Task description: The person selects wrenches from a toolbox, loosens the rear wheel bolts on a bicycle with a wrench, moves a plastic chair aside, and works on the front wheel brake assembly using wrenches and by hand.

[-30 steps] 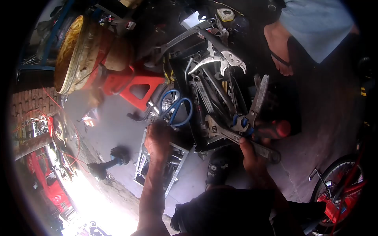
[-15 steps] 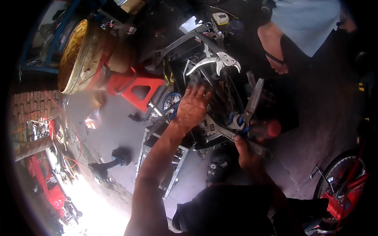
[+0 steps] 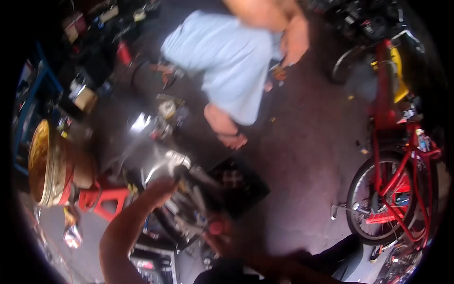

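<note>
Motion smears both hands. My left hand (image 3: 164, 191) reaches into a cluster of metal tools (image 3: 191, 203), just below the bright jaws of locking pliers (image 3: 178, 160); its fingers are too blurred to read. Lower down, my right hand (image 3: 217, 244) is beside the near end of the tools, close to a red rounded handle end (image 3: 216, 227). Its grip does not show clearly. A dark, flat case-like thing (image 3: 243, 187) lies to the right of the tools.
Another person in pale blue shorts (image 3: 220, 61) sits across from me, a sandalled foot (image 3: 224, 125) near the tools. A red stool (image 3: 106, 201) and a stained bucket (image 3: 47, 165) stand left. A red bicycle (image 3: 385, 194) stands right.
The view has swung up and to the right, so the tools now appear lower left and more of the other person and bicycle shows. My left hand is now close to the locking pliers.
</note>
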`<state>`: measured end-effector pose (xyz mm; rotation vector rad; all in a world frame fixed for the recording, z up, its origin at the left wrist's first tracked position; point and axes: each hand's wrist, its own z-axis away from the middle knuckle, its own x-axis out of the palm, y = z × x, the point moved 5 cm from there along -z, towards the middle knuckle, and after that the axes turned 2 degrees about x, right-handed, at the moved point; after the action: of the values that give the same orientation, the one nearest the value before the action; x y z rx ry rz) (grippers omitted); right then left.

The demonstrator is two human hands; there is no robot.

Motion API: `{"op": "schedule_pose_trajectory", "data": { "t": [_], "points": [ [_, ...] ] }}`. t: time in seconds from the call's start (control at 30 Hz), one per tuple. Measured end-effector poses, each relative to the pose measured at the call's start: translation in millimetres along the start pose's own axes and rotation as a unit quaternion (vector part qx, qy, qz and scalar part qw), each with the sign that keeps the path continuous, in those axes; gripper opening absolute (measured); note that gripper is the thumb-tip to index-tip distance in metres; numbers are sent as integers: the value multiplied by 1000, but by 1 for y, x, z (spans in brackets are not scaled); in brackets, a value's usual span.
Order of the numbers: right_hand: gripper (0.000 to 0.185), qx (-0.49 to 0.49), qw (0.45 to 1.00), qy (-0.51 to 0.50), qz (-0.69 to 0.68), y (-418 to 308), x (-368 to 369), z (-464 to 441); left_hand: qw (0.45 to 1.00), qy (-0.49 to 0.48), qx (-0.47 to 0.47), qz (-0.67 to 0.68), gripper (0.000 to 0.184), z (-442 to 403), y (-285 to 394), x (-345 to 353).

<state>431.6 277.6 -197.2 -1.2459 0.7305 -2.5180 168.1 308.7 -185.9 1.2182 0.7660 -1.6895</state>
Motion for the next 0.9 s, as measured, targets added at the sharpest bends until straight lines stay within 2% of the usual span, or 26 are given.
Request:
{"op": "schedule_pose_trajectory", "data": {
  "t": [0.03,0.1,0.13,0.17,0.27,0.33,0.47,0.57,0.63,0.7,0.83,0.9],
  "points": [
    [51,-45,991,50,116,-4,2,-2,1000,-20,-2,0,56,0,2,13],
    [56,-100,971,81,201,-27,15,-4,998,-17,12,-55,36,1,4,-5],
    [57,-223,941,46,249,-40,29,9,997,-58,6,-59,33,5,10,-1],
    [57,-228,944,43,236,-46,42,17,997,-10,3,-70,28,9,9,14],
    [58,-219,956,21,193,-58,64,32,997,-53,-39,-48,24,16,12,14],
    [58,-228,950,23,213,-58,63,31,996,-19,-35,-82,23,21,12,24],
    [57,-315,895,78,307,-58,67,34,997,-42,-47,-49,23,22,11,36],
    [57,-334,884,47,322,-58,64,34,993,53,-57,-87,21,27,18,22],
    [57,-351,880,34,319,-60,63,36,996,-1,-49,-80,26,25,21,13],
    [57,-353,883,31,307,-58,63,37,990,43,-15,-132,31,26,24,4],
    [57,-308,914,14,262,-51,60,34,994,21,-4,-104,36,22,18,7],
    [57,-330,902,24,277,-51,61,35,995,-8,2,-103,35,21,17,8]
  ]
}}
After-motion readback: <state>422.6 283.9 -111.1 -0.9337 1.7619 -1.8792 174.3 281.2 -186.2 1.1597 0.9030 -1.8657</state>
